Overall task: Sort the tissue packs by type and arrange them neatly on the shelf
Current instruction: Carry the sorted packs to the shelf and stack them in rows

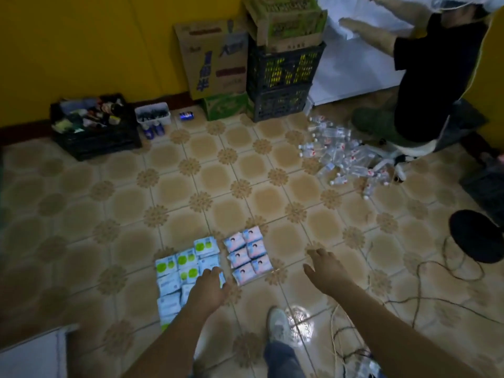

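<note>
Two groups of tissue packs lie on the tiled floor. The white-and-green packs [188, 261] form the left block, and the pink-and-blue packs [247, 253] sit in a neat two-wide grid to their right. My left hand [208, 286] reaches down onto the right edge of the green block, its fingers curled round a pack there. My right hand [326, 270] hovers over bare floor to the right of the pink grid, fingers loosely spread and holding nothing.
Another person [425, 77] crouches at the far right beside a heap of water bottles [341, 154]. Black crates [281, 77] and cardboard boxes [215, 58] stand along the yellow wall. A crate of odds and ends [92, 126] sits far left. Cables [420, 290] trail at right. My shoe [278, 326] is below.
</note>
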